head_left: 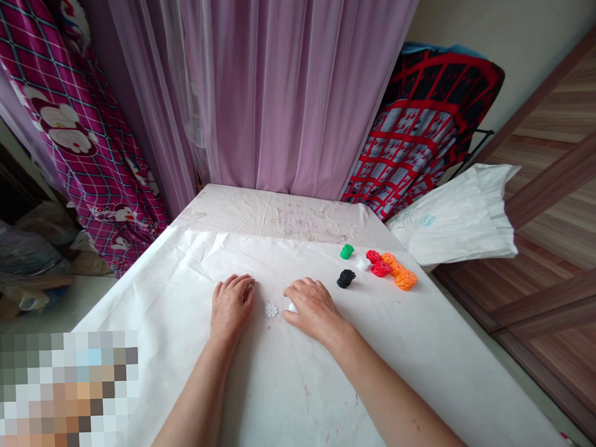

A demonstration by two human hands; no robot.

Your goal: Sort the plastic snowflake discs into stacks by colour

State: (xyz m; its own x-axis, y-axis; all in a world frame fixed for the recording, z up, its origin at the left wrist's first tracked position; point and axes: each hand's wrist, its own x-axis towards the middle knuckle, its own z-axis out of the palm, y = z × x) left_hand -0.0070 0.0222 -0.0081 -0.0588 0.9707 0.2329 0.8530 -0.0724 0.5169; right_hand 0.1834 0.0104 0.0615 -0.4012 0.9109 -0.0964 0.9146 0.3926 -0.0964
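Note:
My left hand (233, 304) lies on the white cloth, palm down, with its fingers lightly bent and nothing visible under them. A small white notched disc (272, 310) lies flat between my hands. To the right of it, my right hand (311, 306) is curled around a white piece (292, 308), of which only a sliver shows between thumb and fingers. Beyond my right hand stand a black stack of discs (345, 278), a green stack (346, 251) and a white stack (362, 262). Beside them are red stacks (380, 267) and orange stacks (405, 278).
A cloth-covered table (294, 406) spreads beneath my hands. At its right edge is a white bag (464, 214). Purple curtains (293, 87) hang behind the table, with a red and black patterned cloth (407, 135) at the right. Wooden doors (566, 207) stand farther right.

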